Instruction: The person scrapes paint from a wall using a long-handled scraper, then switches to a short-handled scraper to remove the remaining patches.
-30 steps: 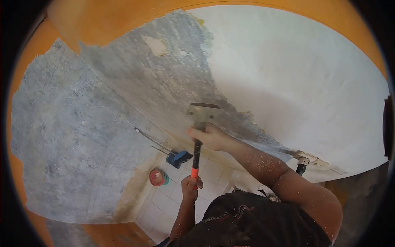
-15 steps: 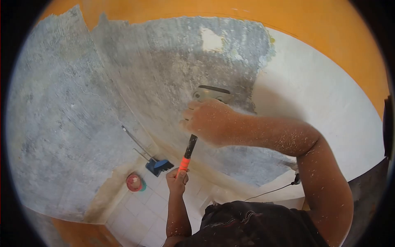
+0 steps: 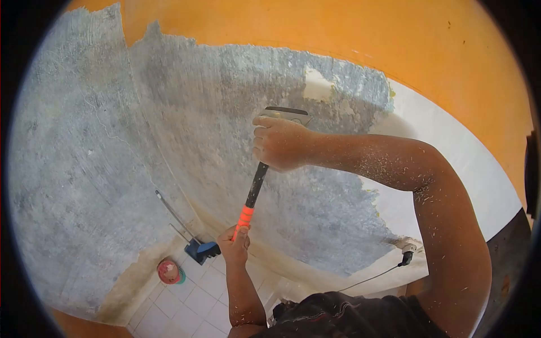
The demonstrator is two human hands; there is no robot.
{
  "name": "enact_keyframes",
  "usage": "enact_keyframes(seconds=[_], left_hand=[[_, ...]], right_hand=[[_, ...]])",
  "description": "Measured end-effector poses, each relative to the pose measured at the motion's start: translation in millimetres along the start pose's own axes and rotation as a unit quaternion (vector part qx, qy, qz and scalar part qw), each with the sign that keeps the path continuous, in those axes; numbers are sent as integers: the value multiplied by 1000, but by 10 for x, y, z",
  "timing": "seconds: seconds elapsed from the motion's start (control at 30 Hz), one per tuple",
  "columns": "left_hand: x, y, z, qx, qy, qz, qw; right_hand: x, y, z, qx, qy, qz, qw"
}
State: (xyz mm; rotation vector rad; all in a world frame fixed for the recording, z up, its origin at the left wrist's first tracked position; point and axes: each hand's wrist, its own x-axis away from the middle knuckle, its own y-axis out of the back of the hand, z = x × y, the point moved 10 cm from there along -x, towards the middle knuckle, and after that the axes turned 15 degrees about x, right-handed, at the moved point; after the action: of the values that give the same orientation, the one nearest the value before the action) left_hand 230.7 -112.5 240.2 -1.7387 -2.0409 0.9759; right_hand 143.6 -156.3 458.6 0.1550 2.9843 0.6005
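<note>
A long-handled wall scraper (image 3: 258,183) slants up across the view, its wide metal head near the grey, stripped wall (image 3: 225,84). My right hand (image 3: 282,143) is closed around the upper handle just below the head, hiding part of it. Lower down, my left hand (image 3: 234,245) grips the orange part of the handle. Pale flakes dot my right forearm and upper arm. White coating (image 3: 445,124) covers the wall to the right, and a small white patch (image 3: 318,85) stays above the head.
A blue dustpan (image 3: 197,250) with a long handle and a pink basket (image 3: 169,271) stand on the tiled floor (image 3: 189,307) by the corner. A black plug (image 3: 407,258) with a cable sits in a low wall socket. Orange paint (image 3: 338,28) runs along the top.
Both hands and the scraper have shifted slightly up and left in view. The camera view has also moved, bringing the wall socket out from behind my right arm.
</note>
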Motion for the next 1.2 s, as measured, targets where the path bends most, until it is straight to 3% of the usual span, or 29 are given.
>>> enact_keyframes(seconds=[0.13,0.2,0.27,0.5,0.7,0.9,1.2], left_hand=[[-189,-2,-82,-57,-22,-29,998],[-225,-26,-42,-89,-13,-34,995],[-269,-77,-56,-132,-49,-31,990],[-309,-159,-199,-126,-33,-65,989],[-301,-281,-484,-158,-106,-58,980],[-89,-323,-195,-145,-72,-58,985],[-305,-387,-508,-210,-108,-69,969]], right_hand=[[-61,-236,-171,-89,-12,30,996],[2,-467,-190,-86,-7,121,989],[60,-546,-237,-90,-18,111,990],[71,-612,-382,-83,-51,147,984],[39,-529,-449,-56,-64,103,991],[106,-565,-341,-53,-39,115,991],[71,-497,-574,-50,-94,105,989]])
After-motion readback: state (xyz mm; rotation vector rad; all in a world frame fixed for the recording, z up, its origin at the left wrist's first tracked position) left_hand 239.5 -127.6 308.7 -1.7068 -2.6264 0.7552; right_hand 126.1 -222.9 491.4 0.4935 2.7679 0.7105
